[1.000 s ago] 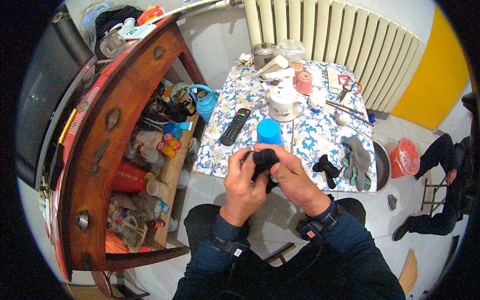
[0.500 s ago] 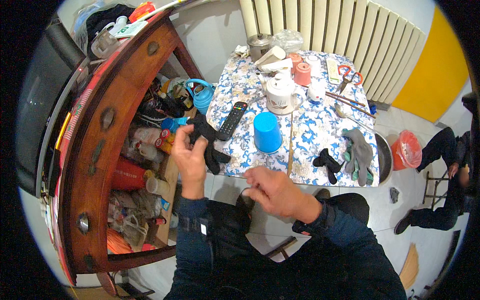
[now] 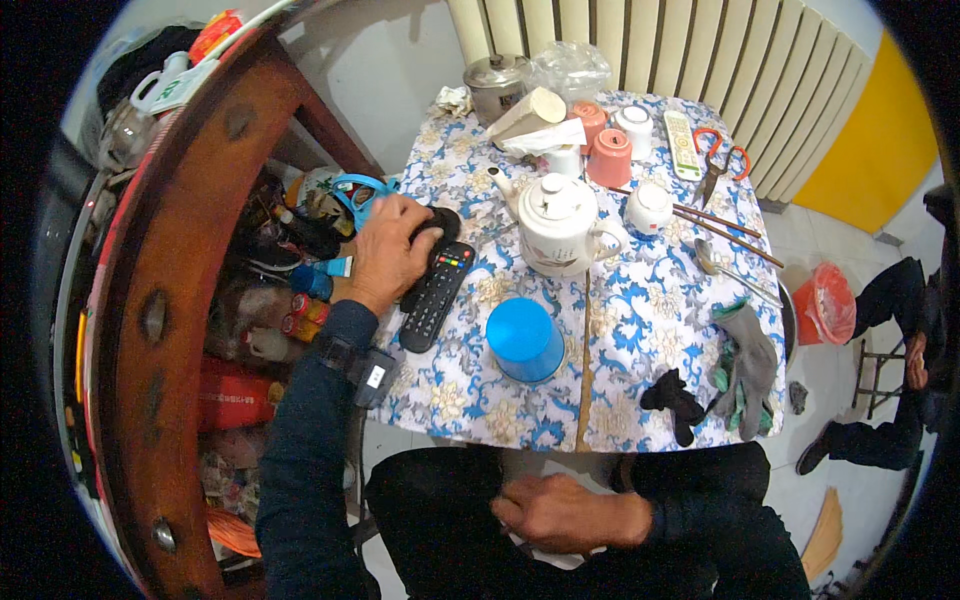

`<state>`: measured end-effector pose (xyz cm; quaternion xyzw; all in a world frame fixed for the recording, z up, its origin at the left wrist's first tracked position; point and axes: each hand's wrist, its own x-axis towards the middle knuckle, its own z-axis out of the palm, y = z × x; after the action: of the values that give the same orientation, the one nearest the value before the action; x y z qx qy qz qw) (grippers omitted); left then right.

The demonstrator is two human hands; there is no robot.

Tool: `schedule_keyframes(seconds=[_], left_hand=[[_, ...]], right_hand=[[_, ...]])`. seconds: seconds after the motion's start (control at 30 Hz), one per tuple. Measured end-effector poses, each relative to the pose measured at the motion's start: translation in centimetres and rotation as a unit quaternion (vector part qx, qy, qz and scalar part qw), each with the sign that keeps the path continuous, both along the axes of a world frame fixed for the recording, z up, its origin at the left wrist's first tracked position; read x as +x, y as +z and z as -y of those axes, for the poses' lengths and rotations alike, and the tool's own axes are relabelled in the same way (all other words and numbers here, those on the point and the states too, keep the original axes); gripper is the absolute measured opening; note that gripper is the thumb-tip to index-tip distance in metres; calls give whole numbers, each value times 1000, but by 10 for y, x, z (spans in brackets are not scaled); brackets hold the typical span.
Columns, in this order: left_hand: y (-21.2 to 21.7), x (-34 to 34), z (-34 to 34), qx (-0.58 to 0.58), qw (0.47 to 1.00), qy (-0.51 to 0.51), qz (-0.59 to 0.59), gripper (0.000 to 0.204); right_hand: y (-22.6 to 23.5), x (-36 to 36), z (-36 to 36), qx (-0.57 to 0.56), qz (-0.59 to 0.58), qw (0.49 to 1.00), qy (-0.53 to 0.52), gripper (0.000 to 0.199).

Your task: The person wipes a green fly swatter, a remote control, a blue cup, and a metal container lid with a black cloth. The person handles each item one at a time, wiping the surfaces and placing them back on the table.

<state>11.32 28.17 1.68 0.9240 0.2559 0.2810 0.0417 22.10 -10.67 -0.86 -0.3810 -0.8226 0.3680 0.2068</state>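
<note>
My left hand [image 3: 392, 250] is at the table's left side, its fingers curled over a black cloth bundle [image 3: 441, 226] that looks like a sock or glove. Beside that hand lies a black remote control [image 3: 436, 300]. My right hand [image 3: 572, 512] is closed over my lap, below the table's front edge; the inside of its fingers is hidden. An upturned blue cup [image 3: 525, 340] stands near the middle front of the table. Behind it is a white teapot [image 3: 558, 225]. A second black cloth piece [image 3: 675, 403] and grey-green gloves [image 3: 742, 365] lie at the front right.
Cups [image 3: 609, 158], a metal pot [image 3: 497, 88], a pale remote [image 3: 683, 145], scissors [image 3: 712, 180], chopsticks [image 3: 728, 235] and a spoon [image 3: 735, 270] occupy the table. A wooden cabinet [image 3: 155, 320] borders the left. A red bin [image 3: 825, 303] and a seated person [image 3: 890, 330] are at right.
My left hand has moved forward over the table's left side with the black cloth. My right hand has dropped to my lap and closed. The view has shifted, showing the table nearer.
</note>
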Motion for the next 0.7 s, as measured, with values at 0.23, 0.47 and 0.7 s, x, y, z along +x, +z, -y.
schedule_keyframes(seconds=[0.23,0.47,0.7], left_hand=[[-8,47,-82,6,994,103,-31,29],[-7,113,-152,63,973,191,-114,23],[-8,129,-154,83,973,183,-115,27]], right_hand=[[-6,8,5,-102,-7,992,78,41],[-4,14,11,-24,-40,998,-53,26],[0,15,4,-30,3,997,-76,21]])
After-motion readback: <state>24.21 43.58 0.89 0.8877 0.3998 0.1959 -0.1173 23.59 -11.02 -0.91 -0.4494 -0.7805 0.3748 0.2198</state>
